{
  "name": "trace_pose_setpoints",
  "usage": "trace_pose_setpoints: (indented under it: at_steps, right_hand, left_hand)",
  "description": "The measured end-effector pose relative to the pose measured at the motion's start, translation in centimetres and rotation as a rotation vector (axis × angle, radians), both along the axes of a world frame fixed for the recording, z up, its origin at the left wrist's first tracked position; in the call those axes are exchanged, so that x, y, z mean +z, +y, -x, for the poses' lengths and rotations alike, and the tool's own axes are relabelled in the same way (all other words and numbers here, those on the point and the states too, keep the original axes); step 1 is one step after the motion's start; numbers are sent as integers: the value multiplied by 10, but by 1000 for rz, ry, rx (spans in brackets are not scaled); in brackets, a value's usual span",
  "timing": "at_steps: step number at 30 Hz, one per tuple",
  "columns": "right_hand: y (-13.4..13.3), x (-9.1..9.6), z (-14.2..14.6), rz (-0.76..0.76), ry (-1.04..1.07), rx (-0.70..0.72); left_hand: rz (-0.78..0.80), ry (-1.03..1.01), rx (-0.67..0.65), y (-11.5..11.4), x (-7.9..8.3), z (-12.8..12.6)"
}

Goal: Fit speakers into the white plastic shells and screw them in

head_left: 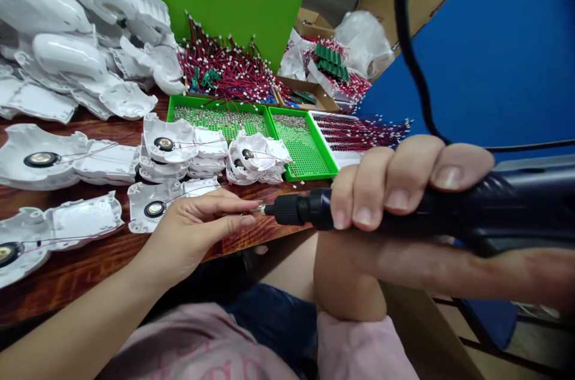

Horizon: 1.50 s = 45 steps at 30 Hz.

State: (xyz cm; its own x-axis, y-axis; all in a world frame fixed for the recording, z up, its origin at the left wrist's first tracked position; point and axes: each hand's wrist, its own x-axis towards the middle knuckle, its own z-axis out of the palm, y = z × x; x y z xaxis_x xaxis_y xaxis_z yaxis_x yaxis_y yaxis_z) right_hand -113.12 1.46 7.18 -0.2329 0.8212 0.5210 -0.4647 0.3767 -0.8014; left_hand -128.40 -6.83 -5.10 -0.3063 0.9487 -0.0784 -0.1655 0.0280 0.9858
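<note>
My right hand (413, 182) is wrapped round a black electric screwdriver (485, 206), held level with its nose pointing left. My left hand (197, 221) is closed in a pinch right at the tip of the screwdriver's bit (262, 210). Whatever is between those fingertips is too small and hidden to name. Behind and left of this hand lies a white plastic shell (155, 191) with a round speaker (154, 208) and thin wires in it. More such shells (256, 155) stand in small stacks on the wooden table (148, 272).
Two green trays (309, 170) of small metal parts stand at the back, beside a white tray (348, 158) of red wires. Behind is a heap of red wires (229, 68). White housings (67, 62) pile up at left. A black cable (411, 56) hangs at right.
</note>
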Motion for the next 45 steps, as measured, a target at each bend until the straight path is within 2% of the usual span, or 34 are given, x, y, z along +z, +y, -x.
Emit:
trace_pose_setpoints:
  at_steps: [3,10,16,21,28,38,45]
  right_hand:
    - [-5,-7,2,-38,0,-17]
    - [-9,-7,-6,-212,-54,101]
    - [-11,-7,-14,-249,-94,155]
    - [-11,-5,-15,-248,-111,202]
    - [-15,-5,-8,-251,-125,113]
    - [-22,-6,-3,-346,-115,62]
    - [-25,-4,1,-301,-132,-12]
  left_hand:
    - [41,-163,-20,0,-2,-4]
    - [192,-885,-1,0,-1,-16]
    - [159,-1176,-94,0,-2,-23]
    - [95,-1295,-185,3,0,-28]
    - [92,-1377,-222,6,-1,-31]
    - [126,-1346,-203,6,-4,-30]
    - [58,-1306,-242,5,-6,-23]
